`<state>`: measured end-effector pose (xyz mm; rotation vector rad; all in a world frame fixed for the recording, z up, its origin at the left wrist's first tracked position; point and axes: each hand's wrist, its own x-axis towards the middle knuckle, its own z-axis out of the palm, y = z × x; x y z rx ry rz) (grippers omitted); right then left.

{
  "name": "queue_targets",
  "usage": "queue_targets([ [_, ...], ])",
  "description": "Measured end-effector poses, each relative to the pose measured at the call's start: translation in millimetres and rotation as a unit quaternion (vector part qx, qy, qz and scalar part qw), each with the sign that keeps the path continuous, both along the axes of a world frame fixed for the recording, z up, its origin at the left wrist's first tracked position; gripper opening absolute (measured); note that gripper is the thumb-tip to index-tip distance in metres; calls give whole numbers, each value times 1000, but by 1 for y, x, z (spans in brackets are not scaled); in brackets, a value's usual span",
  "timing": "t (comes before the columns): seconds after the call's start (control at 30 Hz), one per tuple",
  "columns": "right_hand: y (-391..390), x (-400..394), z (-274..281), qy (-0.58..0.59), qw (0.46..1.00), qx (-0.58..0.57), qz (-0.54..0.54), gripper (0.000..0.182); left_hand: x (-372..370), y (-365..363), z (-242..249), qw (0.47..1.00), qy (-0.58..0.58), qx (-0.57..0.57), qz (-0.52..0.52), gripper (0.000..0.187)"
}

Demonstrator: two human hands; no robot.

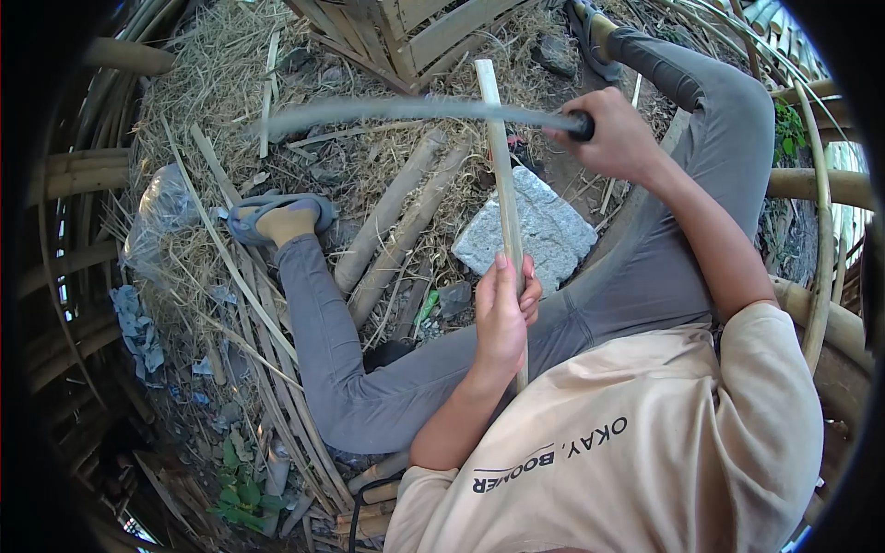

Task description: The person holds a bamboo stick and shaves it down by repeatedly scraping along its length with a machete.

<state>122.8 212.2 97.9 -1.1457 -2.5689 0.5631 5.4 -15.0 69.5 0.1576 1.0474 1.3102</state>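
Observation:
My right hand [616,136] is closed round the dark handle of a machete [387,110], whose long, slightly curved blade is smeared by motion and points left. The blade overlaps the upper part of a pale split bamboo strip [505,184] in this view. Lower down, my left hand [503,311] grips that strip with the thumb along it, keeping it roughly upright between my legs. The strip's lower end runs down past my wrist towards my shirt. Behind it lies a rough, pale grey stone block [558,229].
Two bamboo poles [392,217] lie on straw-covered ground left of the stone. A slatted wooden crate [406,41] stands at the top. Long bamboo strips [267,369] and a clear plastic bag [164,217] are at left. Bamboo rails [820,188] border the right.

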Motion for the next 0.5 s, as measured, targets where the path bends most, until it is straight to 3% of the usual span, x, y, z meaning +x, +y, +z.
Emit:
queue_targets([
  [0.03, -5, -3, 1, -23, 1000, -4, 9, 20, 5, 0, 0, 1000, 26, -4, 4, 37],
  [0.13, -15, -4, -5, -24, 996, 81, 40, 19, 23, -6, -9, 990, 136, 19, -10, 33],
  [0.17, -13, -6, -2, -69, 995, 62, 30, 21, 27, -7, -13, 984, 174, 22, -11, 29],
  [0.27, 2, -5, -4, -145, 988, 43, -12, 26, 31, -11, -12, 983, 179, 23, -29, 26],
  [0.37, 14, 3, -3, -126, 986, 81, -70, 29, 33, -12, -9, 985, 166, 28, -30, 27],
  [0.5, 16, 7, 1, -95, 990, 98, -45, 33, 36, -13, -8, 982, 184, 36, -21, 28],
])
